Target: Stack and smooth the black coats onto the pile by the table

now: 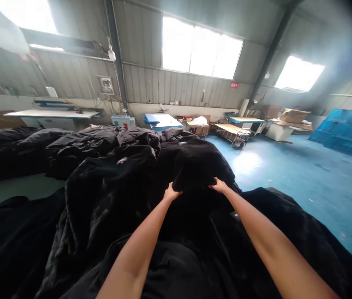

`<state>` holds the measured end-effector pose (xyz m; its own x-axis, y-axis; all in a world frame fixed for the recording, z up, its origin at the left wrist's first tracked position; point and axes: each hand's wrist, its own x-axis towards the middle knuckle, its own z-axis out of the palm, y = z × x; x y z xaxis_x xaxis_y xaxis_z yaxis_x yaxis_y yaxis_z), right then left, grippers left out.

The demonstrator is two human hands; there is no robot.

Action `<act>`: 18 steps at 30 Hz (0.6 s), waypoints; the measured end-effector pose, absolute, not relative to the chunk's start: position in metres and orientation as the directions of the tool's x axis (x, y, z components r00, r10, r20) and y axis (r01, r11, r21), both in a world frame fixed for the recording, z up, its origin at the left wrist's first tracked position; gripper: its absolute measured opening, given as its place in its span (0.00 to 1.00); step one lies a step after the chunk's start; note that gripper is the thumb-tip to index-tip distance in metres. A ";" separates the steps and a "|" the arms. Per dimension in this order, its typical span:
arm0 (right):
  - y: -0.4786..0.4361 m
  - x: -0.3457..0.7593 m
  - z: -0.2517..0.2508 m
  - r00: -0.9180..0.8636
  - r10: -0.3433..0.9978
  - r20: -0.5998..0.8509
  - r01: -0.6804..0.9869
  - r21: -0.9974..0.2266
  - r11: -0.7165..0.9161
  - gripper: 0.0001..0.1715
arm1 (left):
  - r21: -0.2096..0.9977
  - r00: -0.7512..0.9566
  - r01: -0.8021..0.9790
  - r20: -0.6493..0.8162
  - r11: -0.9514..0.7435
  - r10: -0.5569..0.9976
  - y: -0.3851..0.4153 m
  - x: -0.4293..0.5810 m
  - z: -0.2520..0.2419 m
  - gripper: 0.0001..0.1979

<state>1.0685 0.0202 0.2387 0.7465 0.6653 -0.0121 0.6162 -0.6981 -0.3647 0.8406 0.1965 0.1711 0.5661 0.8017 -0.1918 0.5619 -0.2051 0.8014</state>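
Left to right: rows of black padded garments (79,145) lie heaped, with a white counter (51,113) behind them against the corrugated metal wall (169,85). At centre, the left hand (172,192) and right hand (218,185) close on a fold of the topmost black garment (194,166), fingertips sunk in the cloth. Beyond stand a blue-topped table (162,121), a wheeled cart (232,133), cardboard boxes (293,116) and a leaning blue sheet (347,133), beside the blue floor (288,182). Black-on-black folds obscure the garments' outlines.
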 end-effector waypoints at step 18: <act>-0.096 0.999 0.225 0.676 0.734 -0.062 0.734 -0.027 -0.678 0.35 | 0.544 0.750 0.600 -0.125 -0.587 0.650 0.081 0.660 0.164 0.38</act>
<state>0.9986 -0.0956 0.2251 0.6760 0.7343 -0.0616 0.7343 -0.6783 -0.0271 0.6602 0.0808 0.1636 0.7496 0.6499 -0.1253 0.5996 -0.5866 0.5445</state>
